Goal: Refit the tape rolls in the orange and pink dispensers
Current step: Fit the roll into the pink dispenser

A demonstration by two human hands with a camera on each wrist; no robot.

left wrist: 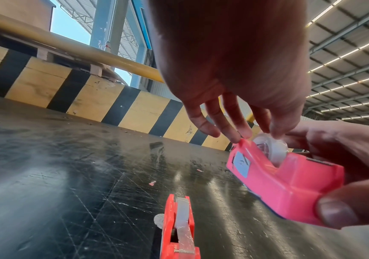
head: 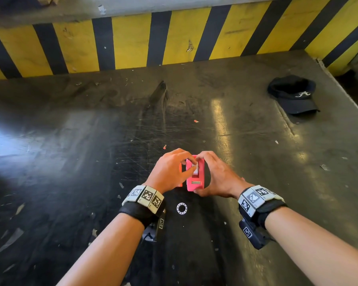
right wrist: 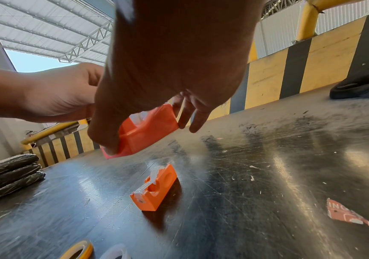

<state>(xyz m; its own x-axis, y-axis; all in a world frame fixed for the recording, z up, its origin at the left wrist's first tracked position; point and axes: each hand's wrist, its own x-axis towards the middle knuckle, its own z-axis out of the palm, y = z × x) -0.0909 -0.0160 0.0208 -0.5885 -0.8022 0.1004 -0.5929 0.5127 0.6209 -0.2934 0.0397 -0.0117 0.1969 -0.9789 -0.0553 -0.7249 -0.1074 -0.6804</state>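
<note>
My right hand (head: 205, 175) grips the pink dispenser (head: 195, 178) just above the table, thumb at its near end and fingers at its far end. My left hand (head: 191, 166) pinches the clear tape roll (left wrist: 271, 149) that sits in the pink dispenser's well. The orange dispenser (left wrist: 179, 227) stands on the table under my left hand with a tape roll in it and the tape end drawn to its cutter. It shows in full in the right wrist view (right wrist: 154, 187), while the head view leaves only an orange sliver (head: 180, 169) visible.
A white ring (head: 181, 208) lies on the scratched black table (head: 91, 141) near my wrists. A yellow tape roll (right wrist: 79, 251) and a clear roll (right wrist: 117, 252) lie closer still. A black cap (head: 293, 96) sits far right, a black stack (right wrist: 10, 175) at left. A striped yellow-black wall (head: 174, 38) bounds the back.
</note>
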